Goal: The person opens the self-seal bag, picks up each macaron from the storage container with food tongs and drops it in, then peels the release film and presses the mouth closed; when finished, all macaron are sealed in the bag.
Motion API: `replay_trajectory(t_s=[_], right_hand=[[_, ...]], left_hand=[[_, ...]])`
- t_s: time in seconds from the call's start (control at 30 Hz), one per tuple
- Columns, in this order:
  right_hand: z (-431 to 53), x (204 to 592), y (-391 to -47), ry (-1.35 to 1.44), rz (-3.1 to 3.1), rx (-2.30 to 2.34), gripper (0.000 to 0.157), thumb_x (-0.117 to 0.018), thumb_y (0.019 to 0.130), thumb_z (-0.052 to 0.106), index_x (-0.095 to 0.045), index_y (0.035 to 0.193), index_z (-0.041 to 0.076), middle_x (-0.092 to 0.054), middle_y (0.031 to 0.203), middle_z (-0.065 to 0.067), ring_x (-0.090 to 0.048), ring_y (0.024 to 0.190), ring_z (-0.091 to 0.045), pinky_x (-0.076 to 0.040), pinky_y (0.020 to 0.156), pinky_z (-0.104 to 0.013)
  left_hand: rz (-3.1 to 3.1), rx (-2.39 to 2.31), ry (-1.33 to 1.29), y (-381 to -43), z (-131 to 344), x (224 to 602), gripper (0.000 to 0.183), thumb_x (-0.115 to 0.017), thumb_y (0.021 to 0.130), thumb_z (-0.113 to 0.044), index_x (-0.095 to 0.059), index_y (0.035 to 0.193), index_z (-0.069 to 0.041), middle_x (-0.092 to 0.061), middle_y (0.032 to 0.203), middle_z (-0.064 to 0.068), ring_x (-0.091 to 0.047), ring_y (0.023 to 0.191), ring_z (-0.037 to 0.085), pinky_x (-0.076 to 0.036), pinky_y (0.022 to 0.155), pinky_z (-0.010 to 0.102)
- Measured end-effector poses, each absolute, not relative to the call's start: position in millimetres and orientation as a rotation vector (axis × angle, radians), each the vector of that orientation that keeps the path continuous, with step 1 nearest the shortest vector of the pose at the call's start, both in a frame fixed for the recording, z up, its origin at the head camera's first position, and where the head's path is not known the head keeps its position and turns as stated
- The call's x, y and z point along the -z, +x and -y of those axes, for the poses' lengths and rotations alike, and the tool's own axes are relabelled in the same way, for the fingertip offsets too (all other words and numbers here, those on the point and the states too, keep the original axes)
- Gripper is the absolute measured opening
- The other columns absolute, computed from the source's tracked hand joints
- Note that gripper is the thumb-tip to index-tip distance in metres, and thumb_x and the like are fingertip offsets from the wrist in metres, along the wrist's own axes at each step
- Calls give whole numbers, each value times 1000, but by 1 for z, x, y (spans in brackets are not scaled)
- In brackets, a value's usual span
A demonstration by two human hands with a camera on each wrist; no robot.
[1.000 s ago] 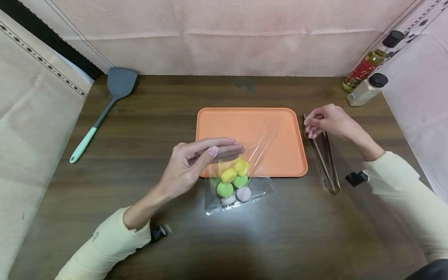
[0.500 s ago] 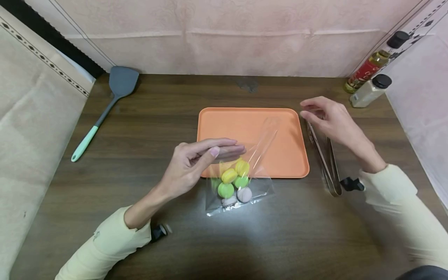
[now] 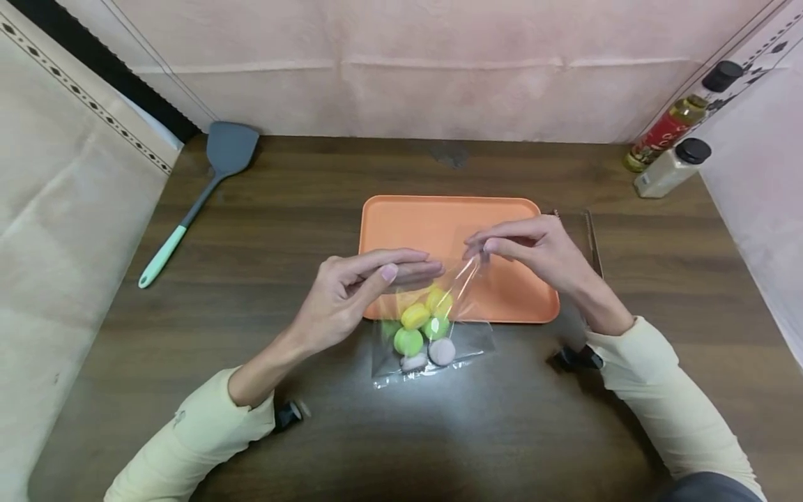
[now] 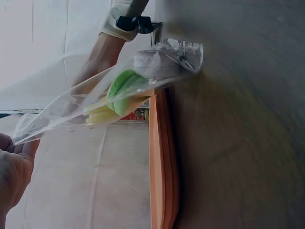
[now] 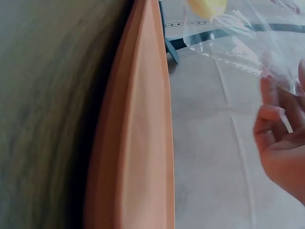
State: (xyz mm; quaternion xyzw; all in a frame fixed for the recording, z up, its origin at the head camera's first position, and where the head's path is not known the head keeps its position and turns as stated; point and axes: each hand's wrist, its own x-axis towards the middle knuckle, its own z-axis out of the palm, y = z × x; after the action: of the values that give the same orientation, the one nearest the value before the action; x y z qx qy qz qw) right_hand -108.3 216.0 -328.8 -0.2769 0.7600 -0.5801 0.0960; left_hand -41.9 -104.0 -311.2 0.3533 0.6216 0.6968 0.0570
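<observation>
A clear plastic bag (image 3: pixel 467 341) hangs tilted over the near edge of the orange tray (image 3: pixel 527 293), several round macaron-like pieces (image 3: pixel 408 342) inside: yellow on top, green between, pale lilac at the bottom. My left hand (image 3: pixel 341 293) pinches the bag's upper edge; the left wrist view shows the plastic (image 4: pixel 52 109) drawn taut toward those fingers. At the bag's other upper corner is my right hand (image 3: pixel 542 254), thumb and fingers on either side of the film. In the right wrist view a gap shows between right thumb and fingers (image 5: pixel 269 93), with plastic within it.
Metal tongs (image 3: pixel 592 240) lie right of the tray, partly behind my right forearm. A grey spatula (image 3: pixel 216 178) with a mint handle lies at the left. An oil bottle (image 3: pixel 668 129) and a black-capped jar (image 3: pixel 668 169) stand at the back right. Cloth walls surround the wooden table (image 3: pixel 477 425).
My right hand has left the tongs, which stay lying on the table, and moved left to the bag's upper corner. My left hand has kept its hold on the bag.
</observation>
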Motion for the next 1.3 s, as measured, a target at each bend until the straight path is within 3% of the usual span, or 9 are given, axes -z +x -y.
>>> replay_trajectory(t_s=[0.23, 0.37, 0.5, 0.6, 0.7, 0.8, 0.9, 0.97, 1.3], right_hand=[[-234, 329, -101, -1075, -2254, 1862, 21, -73, 94, -19, -83, 110, -8, -85, 110, -7, -81, 102, -10, -60, 83, -18], [-240, 328, -99, -1208, -2291, 1854, 19, -76, 96, -12, -83, 113, -7, -85, 111, -6, -73, 78, 1, -42, 62, -9], [-241, 327, -99, -1350, -2256, 1848, 19, -75, 100, -4, -80, 117, -10, -85, 105, -6, -74, 75, -1, -26, 49, -18], [-242, 327, -98, -1420, -2191, 1850, 22, -73, 104, 1, -78, 120, -11, -85, 107, -5, -78, 83, -6, -25, 47, -18], [-244, 327, -98, -1480, -2183, 1825, 25, -72, 106, 10, -80, 121, -8, -84, 115, -2, -74, 80, -2, -31, 52, -11], [-245, 328, -99, -1568, -2120, 1823, 25, -71, 107, 11, -80, 119, -9, -83, 118, -4, -77, 88, -4, -52, 73, -9], [-245, 329, -102, -1676, -2002, 1833, 23, -69, 107, 7, -79, 117, -12, -83, 118, -7, -81, 103, -11, -59, 98, -23], [-245, 329, -103, -1737, -1961, 1823, 23, -69, 107, 8, -80, 116, -10, -82, 121, -7, -80, 106, -10, -57, 105, -24], [-241, 318, -101, -1927, -1868, 1720, 24, -64, 111, 6, -80, 108, -11, -83, 112, -13, -78, 108, -14, -54, 111, -28]], left_hand=[[-1911, -2096, 1088, -48, 109, 311, 38, -50, 117, -6, -57, 143, 20, -68, 140, 33, -70, 131, 39, -57, 109, 47], [-1994, -2046, 1089, -56, 114, 312, 37, -52, 116, -5, -57, 145, 18, -70, 140, 30, -72, 129, 38, -58, 107, 45], [-2127, -1972, 1109, -62, 117, 317, 35, -52, 114, 0, -58, 145, 15, -74, 134, 28, -76, 122, 36, -63, 97, 33], [-2361, -1804, 1233, -66, 121, 321, 36, -57, 109, 9, -60, 145, 11, -80, 122, 23, -82, 107, 30, -52, 64, 12], [-2547, -1624, 1398, -71, 126, 324, 41, -63, 102, 17, -63, 143, 9, -83, 111, 17, -82, 76, 19, -25, 46, 19], [-2553, -1561, 1527, -77, 131, 326, 45, -64, 97, 22, -66, 139, 7, -84, 101, 13, -56, 48, 7, -24, 45, 20], [-2436, -1573, 1641, -82, 137, 328, 47, -59, 94, 27, -69, 135, 8, -83, 108, 17, -47, 51, 7, -25, 47, 20], [-2325, -1601, 1681, -85, 140, 330, 50, -54, 92, 29, -72, 133, 8, -81, 114, 20, -59, 63, 10, -26, 49, 21], [-2070, -1700, 1630, -89, 143, 332, 49, -45, 93, 29, -78, 125, 8, -79, 123, 22, -75, 122, 15, -32, 54, 25]])
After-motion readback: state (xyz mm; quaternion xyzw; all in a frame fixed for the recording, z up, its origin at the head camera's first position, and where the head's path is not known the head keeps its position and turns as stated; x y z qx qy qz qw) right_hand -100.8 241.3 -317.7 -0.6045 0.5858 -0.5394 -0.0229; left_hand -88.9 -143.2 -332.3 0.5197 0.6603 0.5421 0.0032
